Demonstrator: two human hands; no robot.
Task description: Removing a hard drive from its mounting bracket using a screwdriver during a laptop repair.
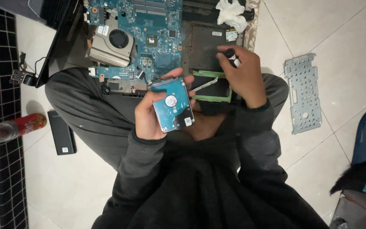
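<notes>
Head view: left hand (149,121) grips drive (174,105), long axis running away from body; right hand (244,74) closed on small tool (232,57) just right, over green caddy (212,87).

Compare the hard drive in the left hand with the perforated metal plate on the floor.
The hard drive is held up in the left hand over the lap; the metal plate lies flat on the floor tiles, untouched. The hard drive shows a blue-green circuit board on dark casing; the metal plate is bare pale grey, full of small holes. The hard drive looks compact and blocky; the metal plate is longer and thin. Both are roughly rectangular parts.
</notes>
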